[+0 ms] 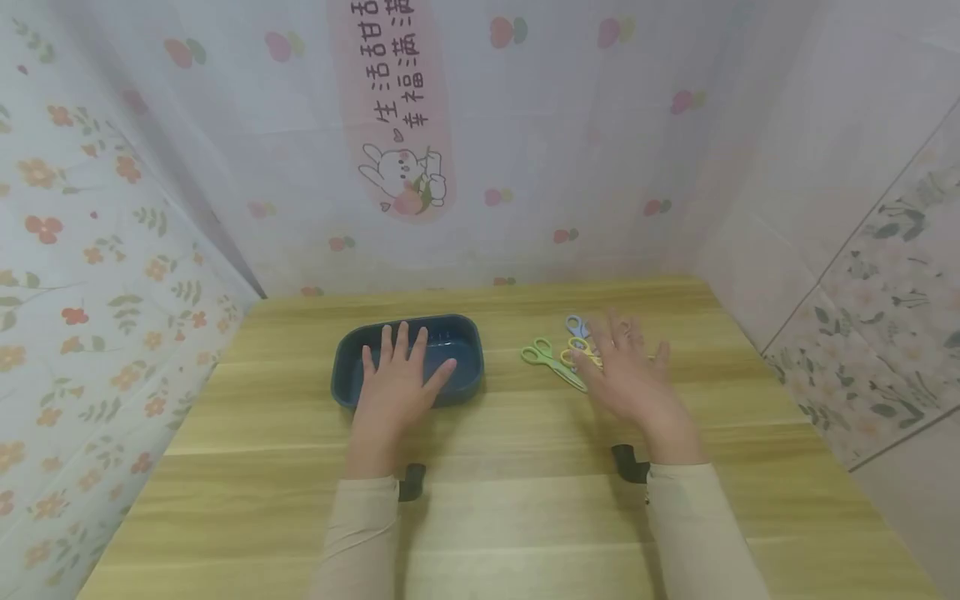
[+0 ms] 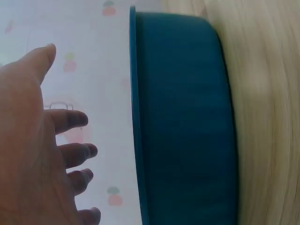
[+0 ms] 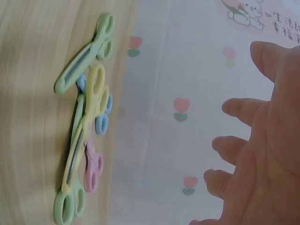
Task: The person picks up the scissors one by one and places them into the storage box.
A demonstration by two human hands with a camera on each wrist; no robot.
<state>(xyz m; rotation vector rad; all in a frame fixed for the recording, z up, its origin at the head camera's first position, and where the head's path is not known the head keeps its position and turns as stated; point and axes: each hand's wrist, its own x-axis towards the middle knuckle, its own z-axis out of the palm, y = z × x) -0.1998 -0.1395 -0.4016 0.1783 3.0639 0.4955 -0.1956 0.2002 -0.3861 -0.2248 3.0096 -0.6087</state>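
Note:
My left hand (image 1: 397, 383) hovers over a dark blue rectangular basin (image 1: 348, 385), fingers spread and holding nothing. In the left wrist view the basin's side wall (image 2: 185, 117) stands beside the hand, apart from the fingertips. My right hand (image 1: 630, 379) is spread above a small pile of scissors and hides part of it in the head view. From the right wrist, green scissors (image 3: 96, 49) lie at one end, yellow scissors (image 3: 93, 98) lie across the middle, and blue scissors (image 3: 102, 121), pink scissors (image 3: 93, 164) and another green pair (image 3: 69, 204) show around them.
Both things rest on a wood-grain table (image 1: 510, 517). A white printed curtain (image 1: 525, 167) hangs along the back edge, with a floral cloth (image 1: 97, 333) on the left and a tiled wall (image 1: 847, 250) on the right. Black pieces (image 1: 628, 464) show beside both wrists.

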